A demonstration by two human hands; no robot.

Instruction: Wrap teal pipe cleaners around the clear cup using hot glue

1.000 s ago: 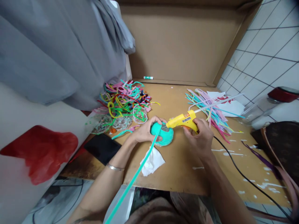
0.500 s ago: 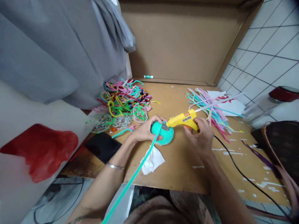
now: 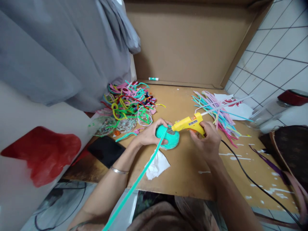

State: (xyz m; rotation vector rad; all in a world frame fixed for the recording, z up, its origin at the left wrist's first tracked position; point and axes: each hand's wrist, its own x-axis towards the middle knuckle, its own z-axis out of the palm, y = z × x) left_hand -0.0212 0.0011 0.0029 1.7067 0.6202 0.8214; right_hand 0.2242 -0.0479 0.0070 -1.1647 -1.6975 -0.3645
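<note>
My left hand (image 3: 151, 133) is closed around a rounded turquoise fuzzy piece (image 3: 172, 141) that has a bare grey patch on its upper side. From that piece a long turquoise pipe cleaner (image 3: 137, 181) runs down toward me, past my left forearm. A yellow hot glue gun (image 3: 189, 123) is gripped in my right hand (image 3: 208, 141), fingers round its handle by the orange trigger. Its nozzle points left and meets the grey patch, or nearly so. A clear glue stick (image 3: 226, 104) sticks out of its back end. Beneath the turquoise piece lies a crumpled white tissue (image 3: 156, 165).
Colourful pipe cleaners (image 3: 130, 99) are heaped at the back left, near a black phone-like slab (image 3: 106, 150). More pipe cleaners (image 3: 216, 110) lie back right. A red-lidded bottle (image 3: 276, 107) and a brown bag (image 3: 286, 154) flank the right edge. A black cord (image 3: 243, 168) trails rightward.
Almost nothing differs. Both hands, the turquoise piece and the glue gun keep their places, while the whole view has shifted very slightly.
</note>
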